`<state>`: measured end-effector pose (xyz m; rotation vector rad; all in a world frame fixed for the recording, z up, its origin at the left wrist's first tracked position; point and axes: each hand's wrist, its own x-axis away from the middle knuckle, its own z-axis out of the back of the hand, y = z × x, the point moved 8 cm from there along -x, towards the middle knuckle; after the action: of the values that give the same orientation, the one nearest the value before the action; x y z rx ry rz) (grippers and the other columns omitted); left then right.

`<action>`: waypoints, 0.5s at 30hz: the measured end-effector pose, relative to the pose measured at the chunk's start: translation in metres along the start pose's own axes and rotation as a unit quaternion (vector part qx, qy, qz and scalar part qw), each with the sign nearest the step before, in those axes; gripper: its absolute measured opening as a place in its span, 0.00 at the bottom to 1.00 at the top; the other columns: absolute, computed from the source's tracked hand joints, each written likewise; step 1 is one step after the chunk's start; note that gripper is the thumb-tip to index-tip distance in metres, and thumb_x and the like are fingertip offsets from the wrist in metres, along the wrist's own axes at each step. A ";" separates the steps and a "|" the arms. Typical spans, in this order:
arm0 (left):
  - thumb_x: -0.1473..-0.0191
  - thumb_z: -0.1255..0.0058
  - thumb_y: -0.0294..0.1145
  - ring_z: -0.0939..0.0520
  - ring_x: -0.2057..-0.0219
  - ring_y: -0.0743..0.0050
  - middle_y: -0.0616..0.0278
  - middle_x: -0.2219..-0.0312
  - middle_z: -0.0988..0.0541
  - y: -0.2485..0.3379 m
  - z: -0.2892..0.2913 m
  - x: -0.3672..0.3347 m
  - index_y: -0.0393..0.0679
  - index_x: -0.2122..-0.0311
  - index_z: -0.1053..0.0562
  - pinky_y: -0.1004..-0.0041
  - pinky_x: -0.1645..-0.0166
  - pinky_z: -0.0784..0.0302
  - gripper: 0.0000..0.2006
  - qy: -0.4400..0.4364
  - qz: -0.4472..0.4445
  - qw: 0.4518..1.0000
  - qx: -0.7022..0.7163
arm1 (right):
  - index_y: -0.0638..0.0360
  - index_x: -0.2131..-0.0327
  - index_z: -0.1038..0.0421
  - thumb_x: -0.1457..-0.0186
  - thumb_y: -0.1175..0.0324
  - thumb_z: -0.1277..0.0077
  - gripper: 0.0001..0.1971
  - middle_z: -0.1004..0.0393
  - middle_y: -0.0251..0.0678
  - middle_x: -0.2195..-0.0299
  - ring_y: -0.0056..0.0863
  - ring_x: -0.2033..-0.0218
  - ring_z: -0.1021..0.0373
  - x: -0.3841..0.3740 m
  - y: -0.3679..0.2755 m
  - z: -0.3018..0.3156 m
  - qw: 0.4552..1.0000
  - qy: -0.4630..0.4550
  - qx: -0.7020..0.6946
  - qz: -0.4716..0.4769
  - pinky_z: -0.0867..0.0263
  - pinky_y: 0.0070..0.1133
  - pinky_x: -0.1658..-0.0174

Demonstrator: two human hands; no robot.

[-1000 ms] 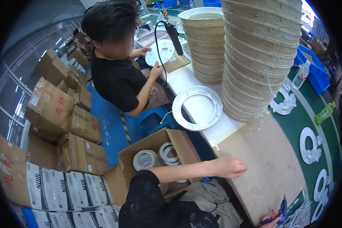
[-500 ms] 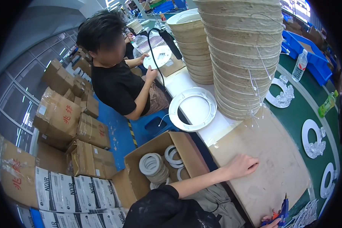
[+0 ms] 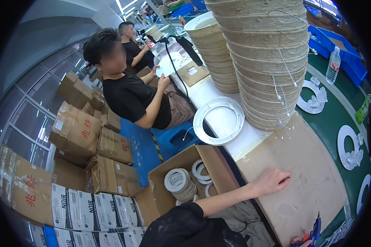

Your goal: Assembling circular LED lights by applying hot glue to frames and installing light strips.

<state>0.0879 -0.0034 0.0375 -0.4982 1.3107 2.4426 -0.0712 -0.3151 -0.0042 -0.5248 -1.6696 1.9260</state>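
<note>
The desk is the largest thing, and its brown near part carries no work piece between the hands. At its far side stands the tall beige ribbed stack, with thin white wires hanging from it, and to the left of this a shorter ribbed stack. Left of the desk, an open cardboard box holds white rings. A larger white ring lies at the desk's left edge, partly beyond it.

The left hand is over the middle of the near desk; its fingers are loosely curled together, and no thing is visible in them. At the near right corner, the right hand, partly cut by the view, has its fingers clamped on a blue glue gun, whose tip points away from the person.

The step seems to be a pause with the tool ready. The next move, by this judgement, calls for a piece within the left hand's reach and a steady grip on the gun.
</note>
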 end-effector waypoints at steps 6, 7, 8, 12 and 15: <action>0.50 0.49 0.28 0.22 0.77 0.47 0.50 0.79 0.23 0.001 0.002 0.002 0.40 0.70 0.27 0.57 0.72 0.28 0.04 0.022 -0.021 1.000 -0.004 | 0.70 0.69 0.33 0.35 0.56 0.59 0.22 0.28 0.41 0.78 0.28 0.81 0.34 -0.002 -0.010 -0.010 0.997 -0.015 -0.074 0.003 0.37 0.22 0.77; 0.50 0.49 0.28 0.22 0.77 0.47 0.50 0.79 0.23 0.001 0.002 0.002 0.40 0.70 0.27 0.57 0.72 0.28 0.04 0.027 -0.028 0.999 -0.005 | 0.70 0.71 0.33 0.35 0.56 0.59 0.22 0.29 0.40 0.79 0.28 0.81 0.34 -0.002 -0.011 -0.012 0.996 -0.017 -0.086 0.003 0.37 0.22 0.77; 0.50 0.49 0.28 0.22 0.77 0.47 0.50 0.79 0.23 0.000 0.002 0.001 0.40 0.70 0.27 0.57 0.72 0.28 0.04 0.028 -0.028 0.999 -0.006 | 0.70 0.72 0.33 0.35 0.56 0.58 0.22 0.29 0.40 0.80 0.28 0.82 0.35 -0.002 -0.013 -0.013 0.995 -0.019 -0.098 0.004 0.38 0.22 0.78; 0.50 0.49 0.28 0.22 0.76 0.46 0.49 0.79 0.23 -0.007 -0.004 0.000 0.39 0.70 0.27 0.57 0.72 0.28 0.04 -0.010 0.007 1.000 0.014 | 0.69 0.77 0.34 0.36 0.57 0.57 0.23 0.31 0.39 0.83 0.27 0.83 0.36 0.000 -0.019 -0.015 0.989 -0.026 -0.144 0.005 0.39 0.21 0.78; 0.50 0.49 0.28 0.22 0.76 0.46 0.48 0.79 0.23 -0.007 -0.004 0.000 0.39 0.70 0.27 0.57 0.72 0.28 0.04 -0.007 0.001 1.000 0.013 | 0.70 0.79 0.34 0.36 0.53 0.58 0.27 0.31 0.40 0.84 0.28 0.84 0.36 0.001 -0.025 -0.016 0.991 -0.027 -0.133 0.018 0.40 0.22 0.78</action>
<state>0.0913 -0.0036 0.0301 -0.4720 1.3346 2.4230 -0.0586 -0.2997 0.0181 -0.6113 -1.9782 1.7651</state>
